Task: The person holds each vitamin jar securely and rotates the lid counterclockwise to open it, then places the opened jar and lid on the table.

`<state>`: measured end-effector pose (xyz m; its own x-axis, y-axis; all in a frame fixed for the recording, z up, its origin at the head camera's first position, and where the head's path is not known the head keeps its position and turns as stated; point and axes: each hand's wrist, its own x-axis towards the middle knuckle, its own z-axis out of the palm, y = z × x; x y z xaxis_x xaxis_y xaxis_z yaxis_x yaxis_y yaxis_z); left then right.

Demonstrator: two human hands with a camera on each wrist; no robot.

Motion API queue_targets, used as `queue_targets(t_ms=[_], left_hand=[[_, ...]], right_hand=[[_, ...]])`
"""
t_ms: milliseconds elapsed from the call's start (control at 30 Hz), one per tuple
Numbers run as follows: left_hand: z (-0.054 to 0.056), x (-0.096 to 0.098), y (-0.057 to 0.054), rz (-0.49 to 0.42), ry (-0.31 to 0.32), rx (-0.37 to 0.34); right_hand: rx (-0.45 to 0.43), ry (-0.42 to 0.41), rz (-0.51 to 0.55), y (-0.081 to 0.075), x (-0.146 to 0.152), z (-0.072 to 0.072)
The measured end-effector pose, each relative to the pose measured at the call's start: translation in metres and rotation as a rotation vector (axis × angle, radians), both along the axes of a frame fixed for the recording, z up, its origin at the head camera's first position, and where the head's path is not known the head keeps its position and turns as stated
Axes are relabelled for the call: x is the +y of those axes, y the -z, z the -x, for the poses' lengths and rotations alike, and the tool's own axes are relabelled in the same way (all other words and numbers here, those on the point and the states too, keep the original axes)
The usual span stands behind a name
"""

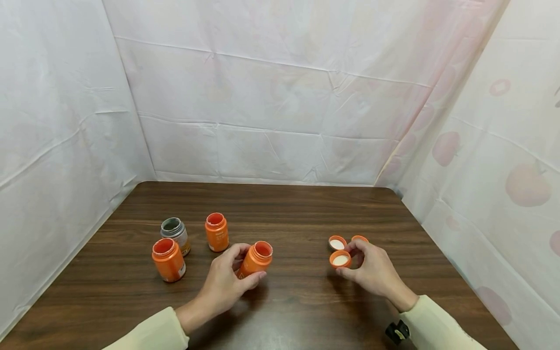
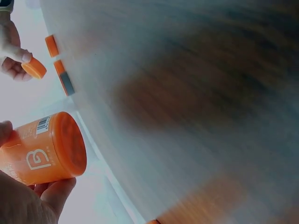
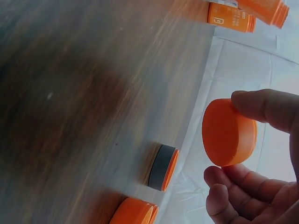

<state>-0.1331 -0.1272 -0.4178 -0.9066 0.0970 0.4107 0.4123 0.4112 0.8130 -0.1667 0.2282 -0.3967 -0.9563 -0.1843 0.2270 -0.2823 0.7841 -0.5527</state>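
Observation:
An open-mouthed orange bottle [image 1: 254,261] is held by my left hand [image 1: 224,277], thumb on the near side. The left wrist view shows its base raised off the tabletop. My right hand [image 1: 375,268] pinches an orange screw cap [image 1: 340,259], white liner facing up, above the table; the right wrist view shows the cap [image 3: 229,133] between thumb and fingers. Just beyond that cap lie a grey-sided cap [image 1: 337,243] with an orange inside, and another orange cap [image 1: 360,238], partly hidden by the right hand.
Left of my left hand stand uncapped bottles: an orange one [image 1: 168,260], another orange one [image 1: 217,232], and a grey-topped one [image 1: 177,236] partly behind the first. They stand on a dark wood table [image 1: 297,209]. White sheeting [image 1: 271,97] rises behind and at both sides.

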Motion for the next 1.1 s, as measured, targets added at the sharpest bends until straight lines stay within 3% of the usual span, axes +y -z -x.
queue_targets(t_ms=[567, 867, 1100], left_hand=[[-0.003, -0.01, 0.002, -0.002, -0.053, 0.03], [-0.005, -0.017, 0.004, 0.023, -0.113, 0.059], [-0.006, -0.024, 0.002, 0.031, -0.15, 0.06]], right_hand=[[-0.033, 0.08, -0.129, 0.006, 0.003, 0.008], [-0.049, 0.094, -0.172, 0.011, 0.002, 0.011], [-0.007, 0.077, -0.221, 0.015, 0.005, 0.013]])
